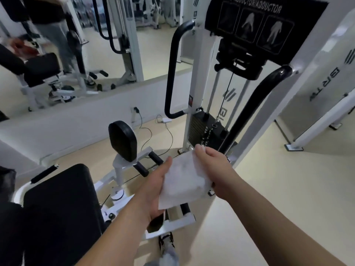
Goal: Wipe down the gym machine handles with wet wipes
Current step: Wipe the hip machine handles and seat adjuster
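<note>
Wipe (182,181) held two-handed, low before weight stack (203,129).
Head view: left hand (153,191) under wipe, thumb clamped along left edge, fingers hidden; right hand (215,166) pinching upper right corner, fingers curled; black handle (255,110) beyond, untouched.

Both hands hold one white rectangular wet wipe (182,183) spread between them. The left hand (153,191) supports it from below, thumb along its left edge. The right hand (213,166) pinches its upper right edge. Just beyond stands a white weight-stack machine (199,73) with a near black curved tubular handle (255,104) and a far black curved tubular handle (171,73). A black oval pad (123,141) and a black padded seat (59,208) sit lower left, above the cream floor (269,189).
</note>
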`<state>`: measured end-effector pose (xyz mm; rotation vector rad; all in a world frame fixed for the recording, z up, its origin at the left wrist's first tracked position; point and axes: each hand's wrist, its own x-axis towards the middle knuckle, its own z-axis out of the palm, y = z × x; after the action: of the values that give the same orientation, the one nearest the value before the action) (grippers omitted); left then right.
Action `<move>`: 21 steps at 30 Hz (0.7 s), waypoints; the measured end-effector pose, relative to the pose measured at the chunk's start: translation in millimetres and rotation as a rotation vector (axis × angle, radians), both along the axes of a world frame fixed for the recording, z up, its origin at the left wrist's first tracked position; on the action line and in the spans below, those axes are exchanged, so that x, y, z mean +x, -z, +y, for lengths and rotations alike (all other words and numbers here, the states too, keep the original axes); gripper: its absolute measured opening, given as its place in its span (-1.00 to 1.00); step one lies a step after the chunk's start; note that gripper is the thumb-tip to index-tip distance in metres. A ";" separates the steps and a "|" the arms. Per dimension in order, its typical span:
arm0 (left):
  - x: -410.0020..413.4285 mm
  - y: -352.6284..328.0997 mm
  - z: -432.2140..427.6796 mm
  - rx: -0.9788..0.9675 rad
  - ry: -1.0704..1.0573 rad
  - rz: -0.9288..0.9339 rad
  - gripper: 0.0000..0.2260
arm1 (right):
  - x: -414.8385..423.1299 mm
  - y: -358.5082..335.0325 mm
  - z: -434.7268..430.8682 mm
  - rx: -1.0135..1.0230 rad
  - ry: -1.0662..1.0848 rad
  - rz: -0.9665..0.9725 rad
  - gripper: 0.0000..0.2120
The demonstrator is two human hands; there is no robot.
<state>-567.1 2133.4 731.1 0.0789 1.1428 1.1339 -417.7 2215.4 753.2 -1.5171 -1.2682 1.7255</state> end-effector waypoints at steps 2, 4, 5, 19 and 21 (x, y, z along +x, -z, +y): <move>-8.2 -1.8 38.4 -0.020 -0.021 0.043 -0.56 | -8.8 -5.3 41.7 0.024 0.006 -0.040 -0.57; -16.6 -8.7 73.2 -0.018 -0.061 0.068 -0.61 | -17.3 -10.4 82.0 0.068 -0.014 -0.181 -0.57; -22.6 -10.1 92.7 0.000 -0.055 0.071 -0.61 | -22.1 -12.8 103.3 0.114 -0.049 -0.238 -0.60; -47.0 -53.7 314.3 0.048 -0.304 0.253 -0.76 | -139.1 -112.6 353.6 0.866 -0.833 -0.719 -0.68; -42.5 -64.4 339.9 0.043 -0.343 0.312 -0.76 | -138.8 -118.7 386.0 0.982 -0.859 -0.800 -0.68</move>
<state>-609.5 2473.3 795.6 0.0979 1.4456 1.4873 -556.5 2601.4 871.8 -1.0502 -2.8887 0.4595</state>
